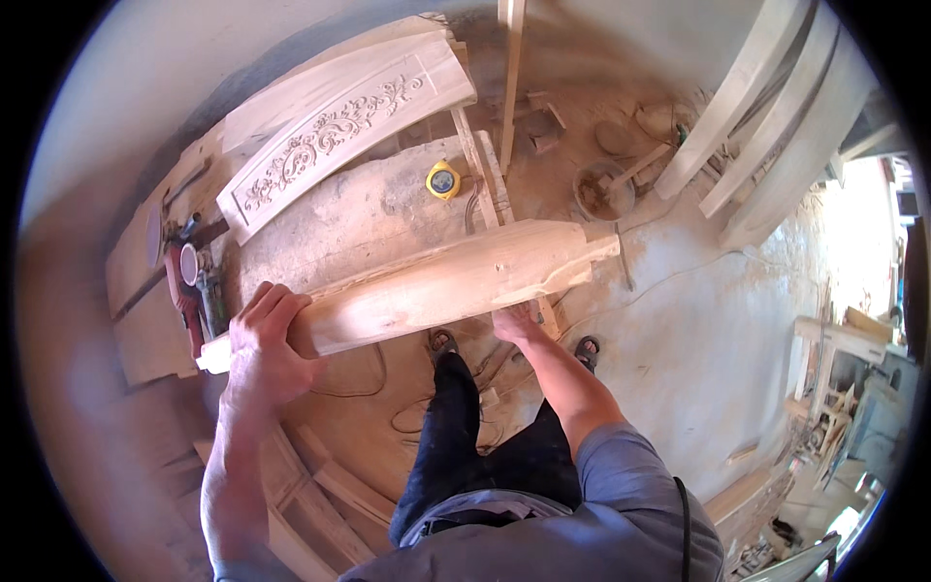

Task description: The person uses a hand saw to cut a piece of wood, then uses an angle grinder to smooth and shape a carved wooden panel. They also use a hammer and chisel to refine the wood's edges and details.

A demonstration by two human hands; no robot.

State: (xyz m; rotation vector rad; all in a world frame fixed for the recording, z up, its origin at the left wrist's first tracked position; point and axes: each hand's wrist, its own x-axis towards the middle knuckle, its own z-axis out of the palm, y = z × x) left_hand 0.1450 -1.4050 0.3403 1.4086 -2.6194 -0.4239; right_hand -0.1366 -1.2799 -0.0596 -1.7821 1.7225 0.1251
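A long, thick wooden board (427, 289) with a shaped right end spans the front of the workbench in front of me. My left hand (269, 335) grips it near its left end, the fingers over the top edge. At its near edge, right of the middle, my right hand (516, 322) holds it from below; most of those fingers are hidden under the wood. Behind the board, a yellow tape measure (443, 180) lies on the dusty workbench top (373, 209). Farther back rests a carved wooden panel (335, 136) with a scrolling floral relief.
Power tools (199, 281) sit at the bench's left end. Curved wooden pieces (766, 107) lean at the far right, near a round bucket (603, 190). Cords (669, 281) trail over the floor by my feet. Timber pieces (315, 490) lie at the lower left.
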